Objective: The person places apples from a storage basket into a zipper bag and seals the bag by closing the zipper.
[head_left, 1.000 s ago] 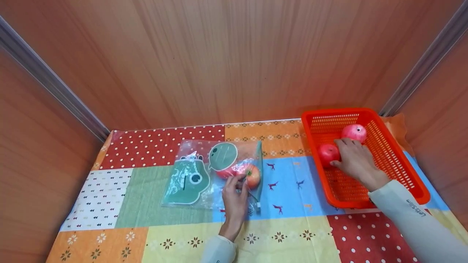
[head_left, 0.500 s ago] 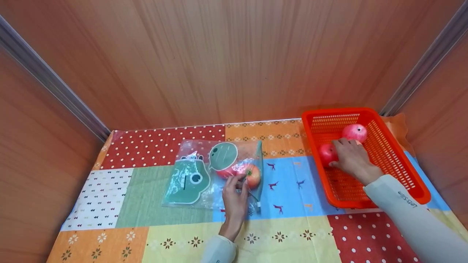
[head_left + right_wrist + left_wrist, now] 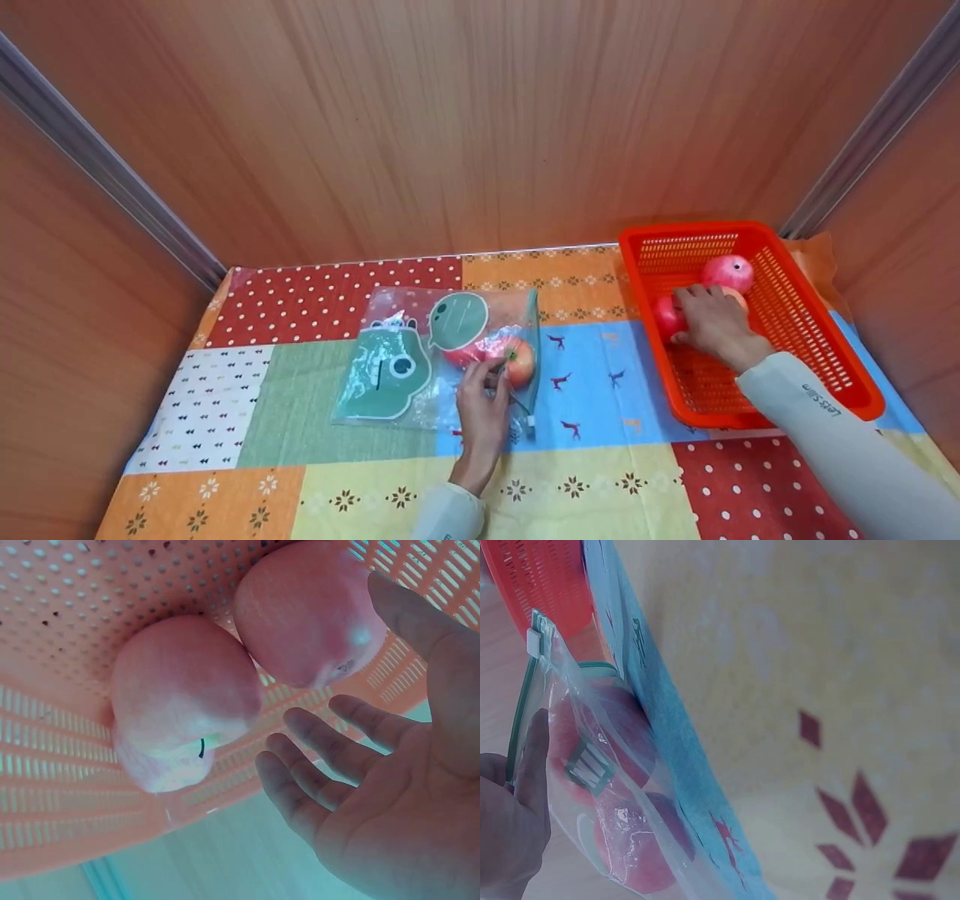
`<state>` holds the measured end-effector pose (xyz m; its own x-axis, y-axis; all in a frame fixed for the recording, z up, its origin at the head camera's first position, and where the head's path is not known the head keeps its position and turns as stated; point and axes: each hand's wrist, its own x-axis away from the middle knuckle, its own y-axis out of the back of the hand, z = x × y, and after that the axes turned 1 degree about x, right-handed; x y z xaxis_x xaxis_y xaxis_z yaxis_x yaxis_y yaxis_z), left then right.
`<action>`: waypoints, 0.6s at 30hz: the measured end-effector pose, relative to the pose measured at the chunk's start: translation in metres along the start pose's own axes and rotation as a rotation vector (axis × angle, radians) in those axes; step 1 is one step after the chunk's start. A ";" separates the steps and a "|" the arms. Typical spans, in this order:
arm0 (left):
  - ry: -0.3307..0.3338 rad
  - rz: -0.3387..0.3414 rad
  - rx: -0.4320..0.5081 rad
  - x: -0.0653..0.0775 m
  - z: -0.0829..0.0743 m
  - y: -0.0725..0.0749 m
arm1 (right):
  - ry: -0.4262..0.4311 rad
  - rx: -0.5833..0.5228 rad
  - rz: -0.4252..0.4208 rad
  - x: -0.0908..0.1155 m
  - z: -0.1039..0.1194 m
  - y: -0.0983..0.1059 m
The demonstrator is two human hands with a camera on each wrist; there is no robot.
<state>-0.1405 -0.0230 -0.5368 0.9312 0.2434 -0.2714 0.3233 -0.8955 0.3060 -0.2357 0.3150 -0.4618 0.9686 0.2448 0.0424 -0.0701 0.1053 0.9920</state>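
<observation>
A clear zip bag (image 3: pixel 382 382) with green cartoon prints lies flat, its zip edge facing right. Inside it are red apples (image 3: pixel 519 366), two of which show in the left wrist view. My left hand (image 3: pixel 481 412) pinches the bag near its mouth, below the zip slider (image 3: pixel 534 643). Over in the orange-red basket (image 3: pixel 679 401), my right hand (image 3: pixel 716 326) reaches down with its fingers spread. Its thumb and fingertips are close to an apple (image 3: pixel 311 615) at the basket's left side. Two more apples (image 3: pixel 184 682) rest together beyond it, one partly hidden behind the other.
A patchwork cloth (image 3: pixel 375 487) covers the table. Wood-grain panels (image 3: pixel 480 127) rise at the back and both sides, joined by metal corner strips. The basket stands near the right panel, its rim raised around the right hand.
My right hand has shifted a little to the left inside the basket, now covering more of the left apple. The left hand and the bag have stayed in place.
</observation>
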 end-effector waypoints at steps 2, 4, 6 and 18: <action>-0.007 -0.004 -0.006 0.000 0.000 0.000 | 0.002 0.007 0.004 -0.001 0.000 -0.002; -0.013 -0.006 -0.007 0.000 0.000 0.000 | 0.007 0.016 0.003 -0.002 0.001 -0.004; -0.013 -0.006 -0.011 0.000 0.000 0.000 | 0.012 0.021 0.001 -0.003 0.001 -0.006; 0.018 0.010 -0.004 0.001 0.001 -0.001 | -0.017 -0.017 0.018 -0.012 -0.004 -0.014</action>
<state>-0.1402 -0.0226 -0.5380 0.9371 0.2414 -0.2520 0.3148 -0.8963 0.3122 -0.2476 0.3142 -0.4769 0.9710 0.2306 0.0624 -0.0913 0.1171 0.9889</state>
